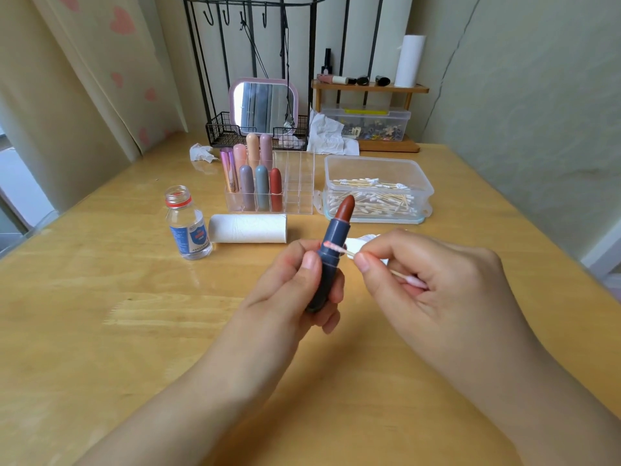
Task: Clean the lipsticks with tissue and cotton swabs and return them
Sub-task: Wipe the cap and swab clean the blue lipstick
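Cotton swab (339, 249) tip is touching the collar of the uncapped lipstick (331, 260); you are pinching the swab in your right hand (433, 280) and gripping the tube upright in your left hand (295, 290), above the table (100, 314). Cleaning step is underway. Next, judged: recapping, then returning it to the clear organizer (295, 183).

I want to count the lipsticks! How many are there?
8. Seven capped lipsticks stand in the clear organizer: purple, three pinkish, then mauve, blue-grey, red. One open lipstick is in the left hand.
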The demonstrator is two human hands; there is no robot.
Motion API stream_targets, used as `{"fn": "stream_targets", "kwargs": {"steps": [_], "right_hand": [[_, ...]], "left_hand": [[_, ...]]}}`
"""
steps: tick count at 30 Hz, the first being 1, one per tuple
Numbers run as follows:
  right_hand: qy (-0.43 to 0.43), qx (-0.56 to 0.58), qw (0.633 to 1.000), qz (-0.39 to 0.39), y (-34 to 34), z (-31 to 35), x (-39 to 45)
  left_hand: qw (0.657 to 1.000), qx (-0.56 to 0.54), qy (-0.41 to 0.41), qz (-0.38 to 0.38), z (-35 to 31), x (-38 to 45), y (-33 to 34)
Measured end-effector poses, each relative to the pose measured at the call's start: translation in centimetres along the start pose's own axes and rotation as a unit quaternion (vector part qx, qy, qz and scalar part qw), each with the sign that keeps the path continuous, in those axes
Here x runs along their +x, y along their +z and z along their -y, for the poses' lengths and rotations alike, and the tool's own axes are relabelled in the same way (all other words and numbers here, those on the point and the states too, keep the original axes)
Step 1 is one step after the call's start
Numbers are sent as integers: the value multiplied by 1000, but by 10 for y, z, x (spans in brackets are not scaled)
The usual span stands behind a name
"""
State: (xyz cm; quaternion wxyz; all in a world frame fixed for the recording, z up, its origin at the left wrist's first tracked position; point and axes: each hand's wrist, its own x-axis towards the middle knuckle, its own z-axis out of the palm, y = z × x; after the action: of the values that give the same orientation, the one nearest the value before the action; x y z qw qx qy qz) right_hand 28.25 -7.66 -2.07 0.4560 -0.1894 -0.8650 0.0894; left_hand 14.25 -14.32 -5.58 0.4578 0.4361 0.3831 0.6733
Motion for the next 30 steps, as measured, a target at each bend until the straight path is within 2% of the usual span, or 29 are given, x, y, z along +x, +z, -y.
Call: {"fn": "stream_targets", "kwargs": {"steps": [4, 11, 30], "right_hand": [[-5, 12, 1000, -1, -1, -1, 0], [17, -22, 999, -35, -4, -7, 0], [23, -12, 999, -46, -5, -6, 2]], "left_hand": [[1000, -16, 3, 20, 0, 1, -2], [1000, 3, -2, 20, -6, -6, 4], [1000, 25, 6, 15, -6, -7, 5]]}}
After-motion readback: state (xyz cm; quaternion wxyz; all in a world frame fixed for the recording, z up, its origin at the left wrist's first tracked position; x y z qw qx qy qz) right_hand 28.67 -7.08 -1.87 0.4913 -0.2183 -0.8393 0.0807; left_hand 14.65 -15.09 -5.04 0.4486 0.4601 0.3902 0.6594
